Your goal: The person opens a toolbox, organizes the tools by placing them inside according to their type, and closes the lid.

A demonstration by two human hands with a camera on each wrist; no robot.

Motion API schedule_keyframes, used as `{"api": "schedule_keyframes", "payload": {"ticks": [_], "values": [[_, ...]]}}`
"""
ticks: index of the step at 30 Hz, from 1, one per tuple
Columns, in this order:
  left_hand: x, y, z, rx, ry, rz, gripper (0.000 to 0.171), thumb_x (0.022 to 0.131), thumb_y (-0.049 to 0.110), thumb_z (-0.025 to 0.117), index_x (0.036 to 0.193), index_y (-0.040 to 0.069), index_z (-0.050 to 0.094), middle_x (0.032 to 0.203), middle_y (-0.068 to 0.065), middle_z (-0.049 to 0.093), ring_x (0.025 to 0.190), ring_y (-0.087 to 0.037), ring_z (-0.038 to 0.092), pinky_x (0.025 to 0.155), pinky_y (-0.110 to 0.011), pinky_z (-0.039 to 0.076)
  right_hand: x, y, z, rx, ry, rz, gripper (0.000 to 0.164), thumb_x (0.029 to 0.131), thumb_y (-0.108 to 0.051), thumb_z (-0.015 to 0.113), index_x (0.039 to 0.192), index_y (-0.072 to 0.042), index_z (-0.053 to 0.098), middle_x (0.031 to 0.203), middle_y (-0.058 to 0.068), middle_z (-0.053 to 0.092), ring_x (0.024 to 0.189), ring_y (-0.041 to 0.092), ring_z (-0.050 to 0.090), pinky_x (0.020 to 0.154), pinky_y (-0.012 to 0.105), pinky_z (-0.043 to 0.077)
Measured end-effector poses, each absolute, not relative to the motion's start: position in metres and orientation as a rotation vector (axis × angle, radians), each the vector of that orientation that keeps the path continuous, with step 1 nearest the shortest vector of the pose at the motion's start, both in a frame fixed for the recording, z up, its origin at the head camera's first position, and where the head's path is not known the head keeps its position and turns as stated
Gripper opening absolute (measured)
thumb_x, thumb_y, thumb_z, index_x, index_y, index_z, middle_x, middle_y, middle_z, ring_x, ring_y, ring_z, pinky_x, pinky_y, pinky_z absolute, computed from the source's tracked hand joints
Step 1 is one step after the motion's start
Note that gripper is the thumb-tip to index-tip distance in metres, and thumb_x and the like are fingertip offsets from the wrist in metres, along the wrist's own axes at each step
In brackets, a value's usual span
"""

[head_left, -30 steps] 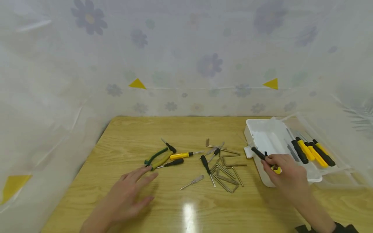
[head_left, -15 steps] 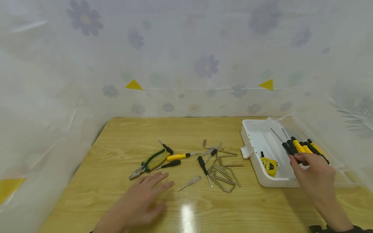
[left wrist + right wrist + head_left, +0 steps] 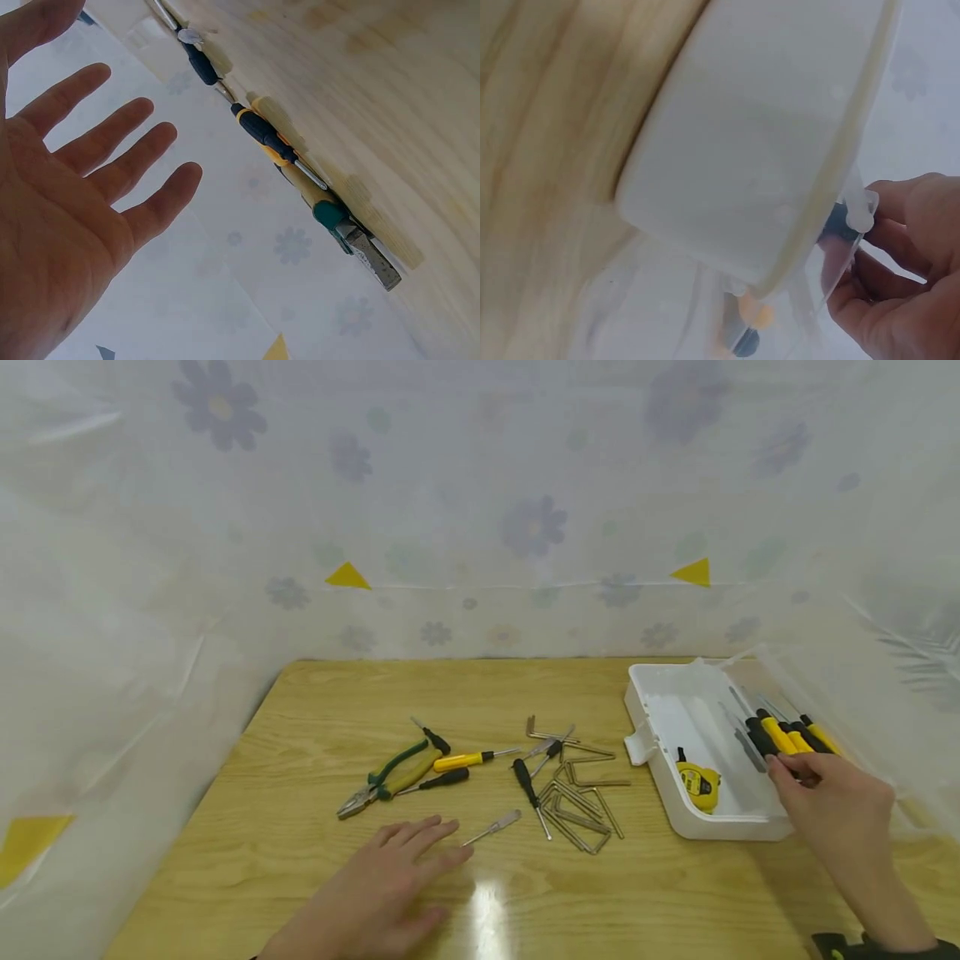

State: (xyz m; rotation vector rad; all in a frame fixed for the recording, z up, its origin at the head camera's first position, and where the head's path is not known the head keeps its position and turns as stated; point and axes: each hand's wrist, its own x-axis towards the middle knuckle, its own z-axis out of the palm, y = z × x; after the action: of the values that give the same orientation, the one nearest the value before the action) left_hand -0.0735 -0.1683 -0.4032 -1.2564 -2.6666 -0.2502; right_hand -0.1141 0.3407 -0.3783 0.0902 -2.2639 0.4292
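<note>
Right hand (image 3: 840, 806) pinches a black screwdriver (image 3: 761, 737) at the box's (image 3: 727, 828) right edge, aimed lengthwise away; left hand (image 3: 386, 885) spread, farther off

A light-brown wood-grain tabletop (image 3: 232, 852) carries, beyond the left hand (image 3: 390, 885), metal pliers with green and yellow handles (image 3: 386, 791), with a yellow-handled screwdriver (image 3: 457, 762) and two black-handled screwdrivers (image 3: 446, 778) beside them, and a clear-handled screwdriver (image 3: 506, 821) near that hand's fingertips. Bent brass-coloured hex keys (image 3: 577, 800) lie between the hands among further small screwdrivers (image 3: 524, 782). A white plastic box (image 3: 727, 829) stands just left of the right hand (image 3: 840, 802).
</note>
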Motion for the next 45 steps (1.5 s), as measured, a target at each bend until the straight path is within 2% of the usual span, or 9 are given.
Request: {"api": "schedule_keyframes", "payload": {"ticks": [12,13,19,21,26,34,39,42,45], "values": [[-0.074,-0.17,-0.404,-1.26,-2.642,-0.238,0.065,0.091,0.043,0.073,0.15,0.026,0.052,0.152,-0.007,0.055,0.134,-0.025,0.058,0.097,-0.051,0.055,-0.121,0.342,-0.371,0.03,-2.419,0.462,0.015,0.075,0.002,0.074,0.087,0.009,0.078,0.088,0.03,0.074,0.073,-0.04,0.025,0.05,0.006,0.03],[-0.074,-0.171,-0.404,-1.26,-2.634,-0.236,0.065,0.091,0.043,0.073,0.15,0.026,0.052,0.152,-0.006,0.056,0.134,-0.025,0.057,0.096,-0.05,0.055,-0.121,0.342,-0.371,0.021,-2.422,0.45,0.016,0.075,0.001,0.072,0.088,0.009,0.078,0.09,0.031,0.073,0.07,-0.036,0.033,0.051,0.006,0.03],[-0.074,-0.173,-0.404,-1.243,-2.624,-0.255,0.066,0.089,0.043,0.075,0.148,0.026,0.053,0.151,-0.006,0.056,0.135,-0.025,0.057,0.095,-0.049,0.055,-0.122,0.336,-0.366,-0.048,-2.413,0.476,0.018,0.076,0.001,0.073,0.093,0.007,0.078,0.085,0.028,0.073,0.078,-0.031,0.033,0.057,0.016,0.027],[-0.074,-0.173,-0.404,-1.236,-2.626,-0.255,0.066,0.088,0.043,0.076,0.148,0.026,0.053,0.151,-0.006,0.056,0.135,-0.025,0.057,0.095,-0.05,0.055,-0.122,0.335,-0.365,-0.067,-2.421,0.488,0.015,0.076,0.002,0.075,0.09,0.005,0.077,0.082,0.025,0.073,0.08,-0.036,0.023,0.059,0.018,0.027],[-0.073,-0.174,-0.405,-1.206,-2.626,-0.244,0.067,0.086,0.044,0.077,0.147,0.027,0.055,0.15,-0.005,0.057,0.135,-0.024,0.057,0.096,-0.048,0.055,-0.123,0.335,-0.364,-0.08,-2.459,0.478,0.007,0.079,0.003,0.072,0.084,0.003,0.076,0.078,0.023,0.073,0.073,-0.033,0.025,0.059,0.019,0.028],[-0.074,-0.178,-0.406,-1.207,-2.631,-0.247,0.066,0.088,0.043,0.076,0.148,0.026,0.055,0.151,-0.006,0.057,0.134,-0.025,0.058,0.095,-0.049,0.055,-0.12,0.328,-0.369,-0.06,-2.396,0.515,0.02,0.083,0.002,0.058,0.09,0.004,0.077,0.071,0.022,0.071,0.052,-0.02,0.028,0.044,0.018,0.027],[-0.075,-0.188,-0.407,-1.121,-2.604,-0.24,0.065,0.084,0.04,0.079,0.143,0.024,0.059,0.148,-0.005,0.059,0.132,-0.025,0.06,0.095,-0.048,0.054,-0.116,0.313,-0.375,0.042,-2.351,0.528,0.02,0.083,0.001,0.062,0.095,0.002,0.077,0.083,0.025,0.074,0.048,-0.014,0.025,0.041,0.02,0.024],[-0.076,-0.196,-0.405,-1.059,-2.588,-0.228,0.066,0.081,0.04,0.081,0.142,0.024,0.061,0.146,-0.003,0.06,0.131,-0.024,0.06,0.095,-0.048,0.054,-0.116,0.295,-0.38,0.255,-2.293,0.482,0.019,0.079,0.003,0.067,0.094,0.002,0.077,0.091,0.024,0.076,0.046,0.003,0.049,0.04,0.02,0.026],[-0.077,-0.203,-0.401,-1.011,-2.587,-0.217,0.066,0.081,0.039,0.082,0.141,0.025,0.061,0.147,-0.003,0.059,0.13,-0.025,0.06,0.093,-0.048,0.055,-0.115,0.266,-0.382,0.456,-2.271,0.419,0.021,0.074,0.003,0.071,0.094,0.001,0.077,0.096,0.019,0.077,0.066,0.026,0.071,0.047,0.024,0.044]]}}
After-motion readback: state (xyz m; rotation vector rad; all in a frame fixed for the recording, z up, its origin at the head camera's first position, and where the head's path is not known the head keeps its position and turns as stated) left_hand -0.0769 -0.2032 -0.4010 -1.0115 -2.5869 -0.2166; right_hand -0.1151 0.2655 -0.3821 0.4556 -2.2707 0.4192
